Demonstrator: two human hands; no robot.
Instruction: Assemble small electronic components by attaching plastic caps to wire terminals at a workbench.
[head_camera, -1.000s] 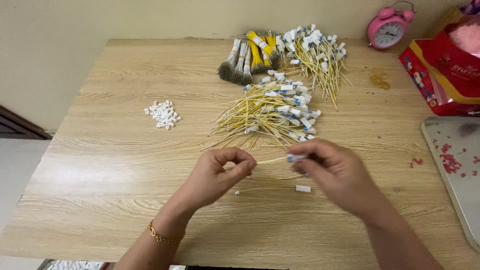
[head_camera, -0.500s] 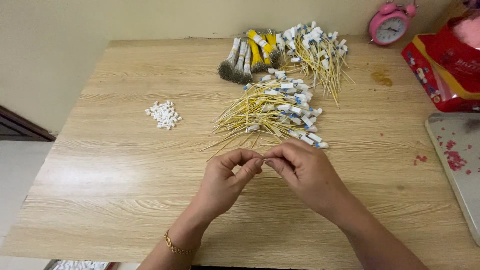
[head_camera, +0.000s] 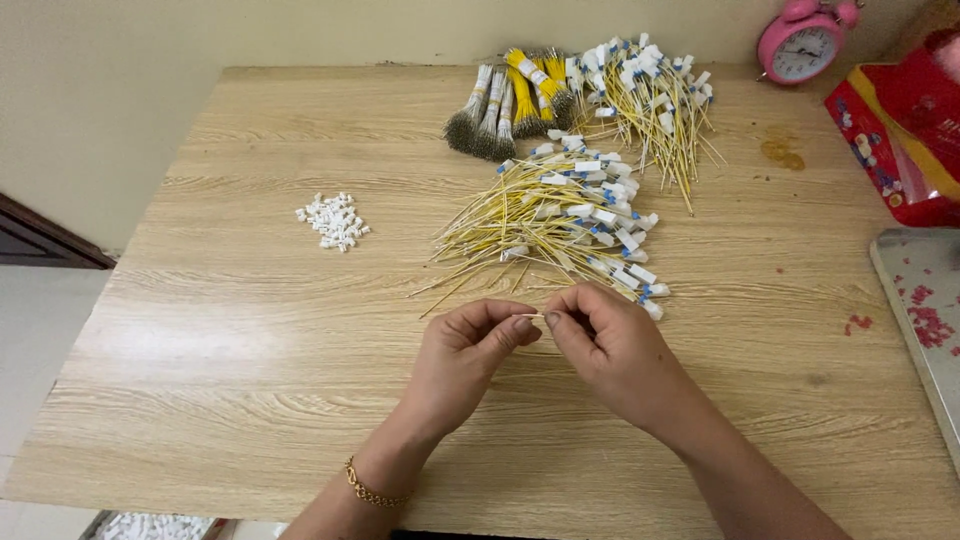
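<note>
My left hand (head_camera: 468, 355) and my right hand (head_camera: 610, 345) meet fingertip to fingertip above the wooden table (head_camera: 250, 340). Between the pinched fingers a short end of a thin yellow wire (head_camera: 533, 316) shows; the rest of it is hidden by my fingers. Just beyond my hands lies a loose pile of yellow wires with white and blue tags (head_camera: 565, 220). A second tagged pile (head_camera: 645, 95) lies farther back, beside tied yellow and grey wire bundles (head_camera: 510, 105). A small heap of white plastic connectors (head_camera: 333, 221) sits at the left.
A pink alarm clock (head_camera: 800, 40) stands at the back right corner. A red box (head_camera: 905, 130) and a grey tray (head_camera: 925, 310) with red specks occupy the right edge. The floor drops away at the left edge.
My hands came together from apart: the wire held stretched between them a second ago is now pinched at one point, and the hands drifted slightly toward the pile.
</note>
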